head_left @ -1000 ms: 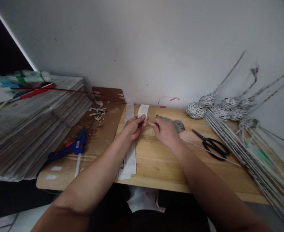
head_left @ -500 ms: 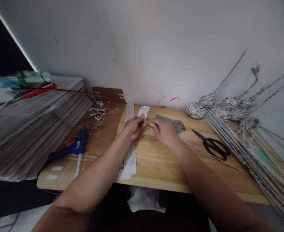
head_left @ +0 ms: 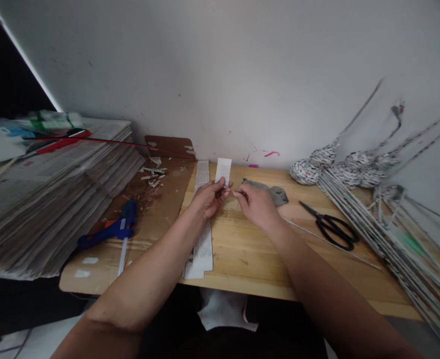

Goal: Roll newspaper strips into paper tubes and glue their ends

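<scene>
My left hand pinches the lower end of a short printed paper strip, which stands up above the thumb. Just to the right, my right hand grips a thin rolled paper stick between thumb and fingers. The stick's tip reaches the left fingertips, and its long end runs out under the right wrist toward the lower right. Under my left hand and forearm lie long printed paper strips. A grey cloth lies behind my right hand.
Black scissors lie right of my right forearm, near many rolled paper sticks and woven paper balls. At left are a blue glue gun, paper scraps on cardboard, and a tall newspaper stack.
The short paper strip in my left hand now stands straighter and shows more of its length. Both hands stay almost in place; the whole view has shifted slightly.
</scene>
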